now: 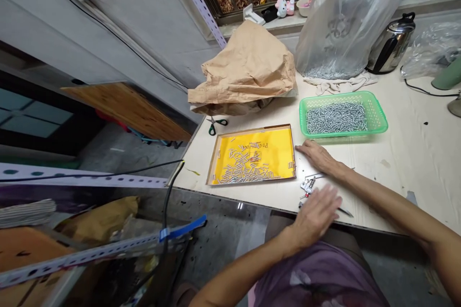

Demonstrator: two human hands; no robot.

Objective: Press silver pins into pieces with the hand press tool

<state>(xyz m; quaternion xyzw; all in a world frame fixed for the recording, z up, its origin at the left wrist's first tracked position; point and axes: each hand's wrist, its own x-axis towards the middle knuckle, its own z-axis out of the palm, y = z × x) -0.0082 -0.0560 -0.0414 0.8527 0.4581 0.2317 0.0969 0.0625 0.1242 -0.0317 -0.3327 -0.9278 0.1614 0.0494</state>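
Note:
My right hand (320,156) lies palm down, its fingers stretched toward the right edge of a shallow cardboard tray (293,165). The fingertips are at that edge; whether they touch it I cannot tell. The tray has a yellow lining with writing on it, and many small metal pins (248,165) lie loose there, mostly toward the near left. My left hand (319,211) is over the table's front edge, fingers extended and slightly blurred, holding nothing visible. Just beyond it lies a small metal device (308,184) with a red part. A dark pointed rod (345,212) shows beside the left fingers.
A green plastic basket (380,124) of similar metal pins stands behind my right hand. Green-handled scissors (216,124) lie left of it, near a crumpled brown paper bag (252,67). A clear plastic bag (338,24) and a steel kettle (392,43) stand at the back.

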